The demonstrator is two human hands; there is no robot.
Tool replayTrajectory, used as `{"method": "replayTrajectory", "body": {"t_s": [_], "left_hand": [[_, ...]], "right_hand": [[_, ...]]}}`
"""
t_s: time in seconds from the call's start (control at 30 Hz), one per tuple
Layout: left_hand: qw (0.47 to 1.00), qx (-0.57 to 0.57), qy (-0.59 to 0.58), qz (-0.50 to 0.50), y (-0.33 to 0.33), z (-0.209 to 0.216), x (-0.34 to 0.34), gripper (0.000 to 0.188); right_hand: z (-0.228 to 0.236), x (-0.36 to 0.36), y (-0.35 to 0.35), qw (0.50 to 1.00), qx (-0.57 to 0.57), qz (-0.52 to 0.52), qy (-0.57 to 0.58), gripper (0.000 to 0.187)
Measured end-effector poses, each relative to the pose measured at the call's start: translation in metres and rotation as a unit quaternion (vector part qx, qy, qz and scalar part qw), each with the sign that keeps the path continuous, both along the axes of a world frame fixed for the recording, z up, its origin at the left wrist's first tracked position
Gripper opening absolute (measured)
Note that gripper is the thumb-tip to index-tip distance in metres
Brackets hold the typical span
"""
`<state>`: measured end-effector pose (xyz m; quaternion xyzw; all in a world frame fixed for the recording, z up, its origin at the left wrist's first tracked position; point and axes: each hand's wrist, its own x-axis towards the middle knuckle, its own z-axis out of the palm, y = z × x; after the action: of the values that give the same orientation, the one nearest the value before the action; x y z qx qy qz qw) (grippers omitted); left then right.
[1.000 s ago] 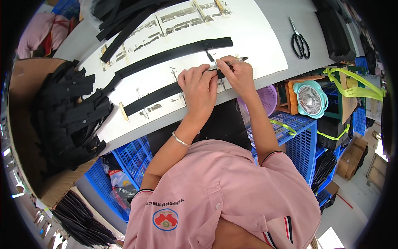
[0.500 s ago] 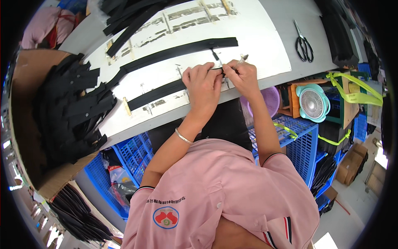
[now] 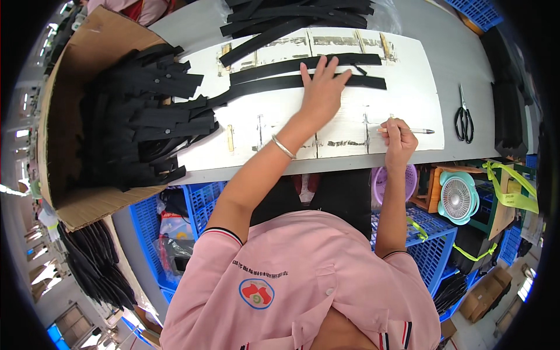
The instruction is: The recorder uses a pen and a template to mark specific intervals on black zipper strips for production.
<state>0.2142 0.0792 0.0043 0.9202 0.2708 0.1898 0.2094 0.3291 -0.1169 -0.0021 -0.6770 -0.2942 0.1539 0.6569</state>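
My left hand lies open, fingers spread, over two long black fabric strips. The farther strip and the nearer strip run side by side on a white marked board. A small dark piece shows between them near their right ends. Closer to the table's front edge, my right hand is closed round a slim clear pen, held nearly level above the board. Under that hand and to its left, the marking lines on the board lie uncovered.
At left stands a cardboard box beside a heap of black strips. More strips are piled at the back. Black scissors lie on the right. Below the edge are a purple basket, a teal fan and blue crates.
The front strip has moved back beside the farther one. My left hand has gone away from the front edge onto both strips. My right hand, still with the pen, has separated from it. The view has shifted.
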Motion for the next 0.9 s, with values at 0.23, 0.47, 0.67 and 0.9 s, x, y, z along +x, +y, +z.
{"method": "replayTrajectory", "body": {"t_s": [0.23, 0.47, 0.67, 0.9], "left_hand": [[0.992, 0.067, -0.068, 0.080, 0.015, 0.001, -0.089, 0.054], [0.950, 0.119, -0.021, 0.287, 0.070, -0.006, -0.206, 0.014], [0.980, 0.072, -0.126, 0.138, 0.013, 0.015, -0.139, 0.009], [0.996, -0.001, -0.092, -0.019, -0.091, -0.001, -0.073, 0.035]], "right_hand": [[0.002, 0.001, 0.001, 1.000, -0.022, 0.003, 0.001, 0.016], [0.004, 0.000, 0.005, 1.000, -0.006, 0.023, -0.016, 0.013], [0.016, -0.013, 0.006, 0.999, -0.043, -0.024, -0.018, 0.011], [0.008, -0.064, 0.001, 0.896, -0.154, -0.005, -0.417, 0.040]]}}
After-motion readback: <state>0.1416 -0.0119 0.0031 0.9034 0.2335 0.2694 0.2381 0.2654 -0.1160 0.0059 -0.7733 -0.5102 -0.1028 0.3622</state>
